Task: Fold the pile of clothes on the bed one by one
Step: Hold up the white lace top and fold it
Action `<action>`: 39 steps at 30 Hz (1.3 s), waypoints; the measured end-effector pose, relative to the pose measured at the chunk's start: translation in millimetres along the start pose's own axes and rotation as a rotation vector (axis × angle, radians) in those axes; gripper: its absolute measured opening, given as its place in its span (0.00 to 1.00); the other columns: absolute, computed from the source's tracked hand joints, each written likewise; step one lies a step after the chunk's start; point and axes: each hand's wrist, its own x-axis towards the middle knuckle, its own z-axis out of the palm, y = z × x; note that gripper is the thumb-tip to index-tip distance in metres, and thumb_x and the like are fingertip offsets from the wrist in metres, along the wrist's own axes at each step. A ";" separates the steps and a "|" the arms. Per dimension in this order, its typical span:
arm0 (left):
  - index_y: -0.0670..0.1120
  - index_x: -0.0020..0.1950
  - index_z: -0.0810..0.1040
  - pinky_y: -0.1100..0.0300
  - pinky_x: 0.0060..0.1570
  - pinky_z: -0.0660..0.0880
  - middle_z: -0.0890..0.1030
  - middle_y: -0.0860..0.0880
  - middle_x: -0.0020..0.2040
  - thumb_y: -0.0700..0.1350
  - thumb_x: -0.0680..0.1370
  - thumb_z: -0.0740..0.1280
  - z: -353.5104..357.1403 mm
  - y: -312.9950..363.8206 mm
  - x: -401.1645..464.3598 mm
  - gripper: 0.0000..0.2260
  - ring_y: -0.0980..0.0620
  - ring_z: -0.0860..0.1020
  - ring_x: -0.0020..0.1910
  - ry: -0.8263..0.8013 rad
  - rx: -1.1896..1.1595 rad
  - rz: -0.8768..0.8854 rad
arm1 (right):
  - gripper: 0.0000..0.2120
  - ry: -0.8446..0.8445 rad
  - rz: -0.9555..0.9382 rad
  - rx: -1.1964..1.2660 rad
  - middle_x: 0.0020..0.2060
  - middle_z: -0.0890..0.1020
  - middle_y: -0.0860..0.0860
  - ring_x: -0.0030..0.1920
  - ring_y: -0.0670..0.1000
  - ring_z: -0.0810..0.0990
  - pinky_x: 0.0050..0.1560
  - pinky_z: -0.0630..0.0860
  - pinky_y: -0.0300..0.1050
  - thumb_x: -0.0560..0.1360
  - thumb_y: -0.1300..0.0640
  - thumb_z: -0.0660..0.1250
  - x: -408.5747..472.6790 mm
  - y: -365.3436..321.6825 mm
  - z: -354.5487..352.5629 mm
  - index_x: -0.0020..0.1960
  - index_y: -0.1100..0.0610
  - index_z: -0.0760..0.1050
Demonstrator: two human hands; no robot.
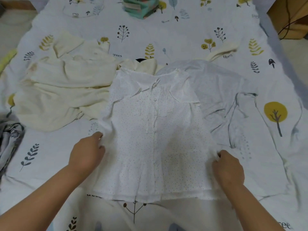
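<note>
A white dotted blouse (155, 139) lies spread flat, front side up, on the bed in the middle of the view, collar pointing away from me. My left hand (88, 152) pinches the blouse's left side edge with its fingertips. My right hand (228, 167) grips the right side edge, fingers curled into the fabric. A crumpled cream garment (63, 90) lies to the left behind the blouse. A pale white garment (216, 84) lies partly under the blouse's right shoulder.
The bed is covered by a white sheet (166, 35) printed with trees and leaves. A folded green patterned stack (141, 7) sits at the far end. Grey patterned cloth (8, 139) hangs at the left edge. A wooden piece of furniture (290, 17) stands at the far right.
</note>
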 end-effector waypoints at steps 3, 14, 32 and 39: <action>0.44 0.64 0.71 0.58 0.37 0.67 0.78 0.46 0.43 0.38 0.76 0.59 1.7 31.4 -9.2 0.16 0.49 0.71 0.38 0.011 0.016 0.105 | 0.11 0.161 -0.136 0.014 0.33 0.72 0.47 0.31 0.47 0.68 0.30 0.62 0.41 0.74 0.65 0.59 -20.2 -19.4 -12.8 0.54 0.57 0.74; 0.50 0.67 0.71 0.63 0.53 0.70 0.79 0.51 0.58 0.53 0.80 0.57 54.7 65.6 -20.0 0.17 0.54 0.76 0.55 -0.348 -0.031 0.312 | 0.18 -0.348 -0.683 0.105 0.60 0.75 0.45 0.55 0.44 0.74 0.59 0.69 0.36 0.78 0.52 0.60 -67.2 -50.4 19.9 0.67 0.48 0.69; 0.46 0.74 0.60 0.47 0.68 0.56 0.60 0.41 0.73 0.28 0.68 0.66 67.6 -13.6 -8.3 0.36 0.38 0.62 0.71 -0.181 0.164 0.675 | 0.37 -0.084 -0.825 -0.213 0.76 0.44 0.52 0.76 0.53 0.44 0.70 0.40 0.41 0.75 0.71 0.56 -14.4 -0.8 48.9 0.76 0.50 0.43; 0.53 0.75 0.58 0.41 0.66 0.59 0.58 0.38 0.74 0.25 0.53 0.69 65.6 -44.0 -16.3 0.54 0.32 0.59 0.70 -0.249 0.422 0.835 | 0.53 -0.034 -0.933 -0.417 0.66 0.71 0.63 0.65 0.64 0.70 0.59 0.73 0.59 0.47 0.80 0.72 -12.1 26.0 41.2 0.68 0.53 0.70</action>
